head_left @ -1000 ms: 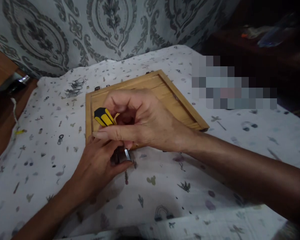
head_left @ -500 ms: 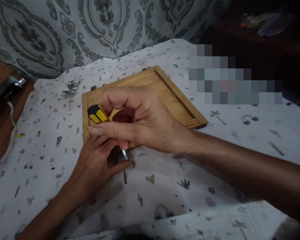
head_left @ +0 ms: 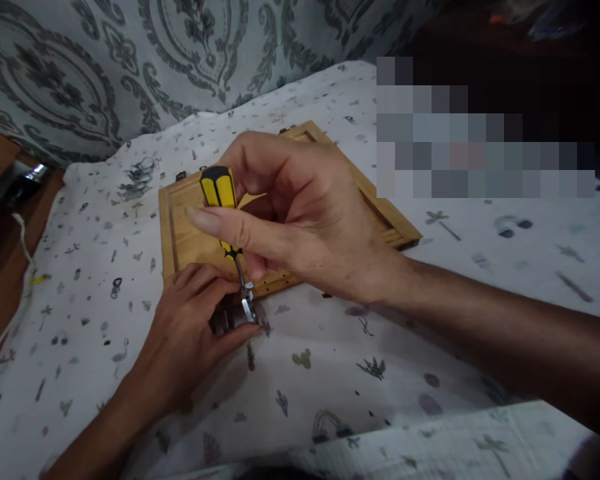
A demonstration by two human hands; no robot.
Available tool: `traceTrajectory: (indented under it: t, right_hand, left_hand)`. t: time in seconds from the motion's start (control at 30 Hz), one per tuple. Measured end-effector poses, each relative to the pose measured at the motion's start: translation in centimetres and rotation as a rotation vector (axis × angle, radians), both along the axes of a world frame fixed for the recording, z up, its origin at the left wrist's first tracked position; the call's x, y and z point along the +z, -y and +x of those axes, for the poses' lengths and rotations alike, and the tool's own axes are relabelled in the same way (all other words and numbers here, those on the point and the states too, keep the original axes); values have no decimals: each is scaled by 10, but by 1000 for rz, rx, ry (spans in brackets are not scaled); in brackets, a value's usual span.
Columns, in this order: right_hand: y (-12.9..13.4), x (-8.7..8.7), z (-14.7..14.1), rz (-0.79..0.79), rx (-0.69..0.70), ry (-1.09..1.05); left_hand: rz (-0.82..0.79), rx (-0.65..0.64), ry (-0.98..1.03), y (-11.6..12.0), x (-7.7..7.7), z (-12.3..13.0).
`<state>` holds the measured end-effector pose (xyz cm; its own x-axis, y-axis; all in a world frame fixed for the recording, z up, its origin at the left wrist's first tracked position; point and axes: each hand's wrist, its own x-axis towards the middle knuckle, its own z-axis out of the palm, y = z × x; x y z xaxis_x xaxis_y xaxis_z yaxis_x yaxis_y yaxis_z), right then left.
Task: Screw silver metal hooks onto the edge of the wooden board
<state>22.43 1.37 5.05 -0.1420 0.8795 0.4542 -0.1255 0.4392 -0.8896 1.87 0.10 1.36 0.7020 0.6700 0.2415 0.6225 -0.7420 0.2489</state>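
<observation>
Just left of middle of frame, right hand [head_left: 315, 220] pinches yellow-black screwdriver [head_left: 220, 190] in fingers; its long way slants down to shiny metal piece [head_left: 249, 308] below. Left hand [head_left: 190, 320], nearer, holds metal piece between thumb and fingers. Wooden panel [head_left: 185, 227] behind.

We see a white cloth [head_left: 325, 380] covered in small prints [head_left: 330, 427] of flamingos, cacti and rainbows; it hides what is beneath, so we can only suppose a bed or table. On it we have a wooden panel [head_left: 183, 247] lying flat, set at an angle, its framed face up. Left of its far corner we find some metal pieces [head_left: 140, 179] in a loose row. Along the cloth's left edge runs a pale cord [head_left: 25, 250].
</observation>
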Motion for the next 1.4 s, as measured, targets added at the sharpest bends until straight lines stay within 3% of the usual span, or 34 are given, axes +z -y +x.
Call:
traceTrajectory:
  t: [0.2,0.4,0.67,0.83,1.0,1.23,1.4]
  right_hand:
    - [2,4,3,-14,-95,51]
    - [-9,-3,9,65,-109,90]
    - [-28,-22,18,68,-241,738]
    - [-29,-27,13,-67,-206,1108]
    - [-27,-23,5,-61,-158,1369]
    - [-33,-24,1,37,-62,1500]
    - [-48,-28,-6,80,-99,1403]
  left_hand:
    - [5,-18,-15,0,2,1]
    - [-29,-7,-32,0,4,1]
    - [-35,17,-36,0,1,1]
    - [-55,35,-30,0,0,1]
    - [-127,77,-36,1,3,5]
    - [-229,137,-56,4,3,11]
    - [-284,178,-36,6,4,14]
